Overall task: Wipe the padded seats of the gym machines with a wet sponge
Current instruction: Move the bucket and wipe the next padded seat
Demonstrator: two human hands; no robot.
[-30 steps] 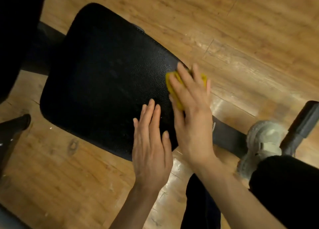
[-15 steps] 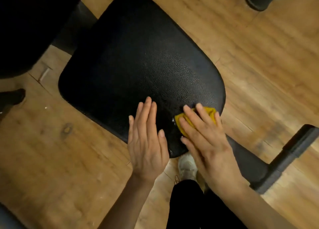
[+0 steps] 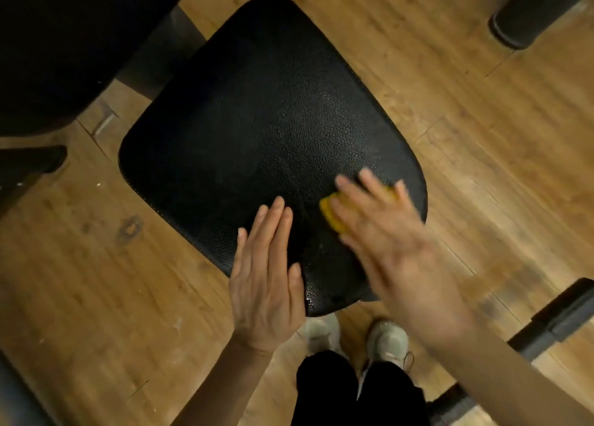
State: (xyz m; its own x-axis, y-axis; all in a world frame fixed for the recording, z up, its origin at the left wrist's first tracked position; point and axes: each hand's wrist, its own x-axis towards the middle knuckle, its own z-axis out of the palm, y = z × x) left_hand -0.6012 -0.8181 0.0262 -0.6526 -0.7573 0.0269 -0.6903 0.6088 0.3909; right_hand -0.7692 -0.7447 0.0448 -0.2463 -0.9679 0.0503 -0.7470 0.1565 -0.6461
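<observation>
Mostly hidden, the sponge [image 3: 331, 212] lies under the blurred right hand [image 3: 385, 233], grip unclear; left hand [image 3: 266, 284] flat.

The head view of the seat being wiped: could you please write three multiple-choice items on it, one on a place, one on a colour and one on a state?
1. Where on the padded seat is the sponge?
A. near corner
B. far corner
C. on the floor

2. What colour is the sponge?
A. blue
B. yellow
C. white

3. How does the left hand lie?
A. curled in a fist
B. gripping the sponge
C. flat, fingers straight

Answers:
1 A: it sits under the right hand by the near rounded corner.
2 B: yellow shows beside the blurred fingers.
3 C: its palm lies over the seat's near edge, holding nothing.
</observation>
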